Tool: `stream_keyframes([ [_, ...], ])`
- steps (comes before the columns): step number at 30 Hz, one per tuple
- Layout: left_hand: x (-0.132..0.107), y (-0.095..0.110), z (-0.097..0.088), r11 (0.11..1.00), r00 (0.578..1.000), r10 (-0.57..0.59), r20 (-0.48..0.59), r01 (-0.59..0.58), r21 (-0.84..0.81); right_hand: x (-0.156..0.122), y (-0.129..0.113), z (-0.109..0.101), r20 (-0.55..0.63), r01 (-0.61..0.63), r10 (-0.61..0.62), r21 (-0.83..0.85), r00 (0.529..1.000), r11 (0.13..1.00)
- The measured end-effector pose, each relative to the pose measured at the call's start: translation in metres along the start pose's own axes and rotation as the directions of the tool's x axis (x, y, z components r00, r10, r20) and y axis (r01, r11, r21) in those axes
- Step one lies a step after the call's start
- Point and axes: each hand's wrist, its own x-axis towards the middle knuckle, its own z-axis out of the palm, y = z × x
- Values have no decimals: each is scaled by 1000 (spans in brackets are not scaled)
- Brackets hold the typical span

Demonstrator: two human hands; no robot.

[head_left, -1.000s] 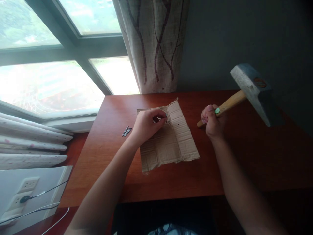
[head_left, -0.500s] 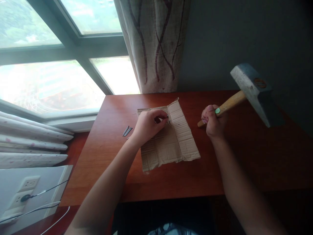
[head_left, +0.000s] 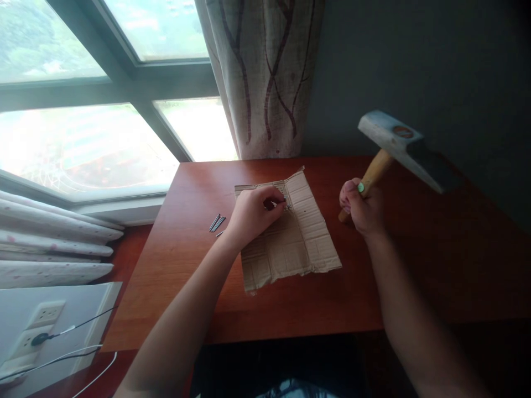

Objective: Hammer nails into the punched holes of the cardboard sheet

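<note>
Spanning the view, the desk [head_left: 166,276] carried a creased cardboard sheet [head_left: 286,249]. Up to its right, the hammer [head_left: 392,138] had swung leftward, its head now nearer the cardboard but clear of it, which suggested aiming rather than a landed blow. The right hand [head_left: 365,207] had its fingers wrapped round the handle. Over the sheet's far part, the left hand [head_left: 259,207] had hardly moved, thumb and forefinger nearly meeting; whether they pinched anything was unclear. Loose nails [head_left: 217,223] lay left of the sheet.

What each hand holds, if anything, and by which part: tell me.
The right hand grips the hammer by its wooden handle, near the end. Whether the left hand pinches anything cannot be told.
</note>
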Motion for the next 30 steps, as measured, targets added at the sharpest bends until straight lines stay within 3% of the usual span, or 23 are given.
stream_keyframes([
  [4,0,0,0,1000,1000,7,-2,-7,-10,-2,-9,-5,64,-95,98,-53,993,994],
  [8,0,0,1,1000,1000,8,-8,-8,-15,-4,-32,-21,185,-26,89,-320,979,947],
  [12,0,-2,3,999,1000,8,-5,-8,-46,-1,-76,-36,308,85,131,-598,942,797],
  [18,1,-4,4,998,1000,15,2,-15,-58,2,-130,-31,418,149,351,-793,838,590],
  [23,0,-4,5,999,1000,17,7,-16,-48,4,-142,-30,439,201,409,-838,800,507],
  [30,1,-5,5,999,1000,15,7,-15,-32,2,-142,-31,419,190,443,-860,793,474],
])
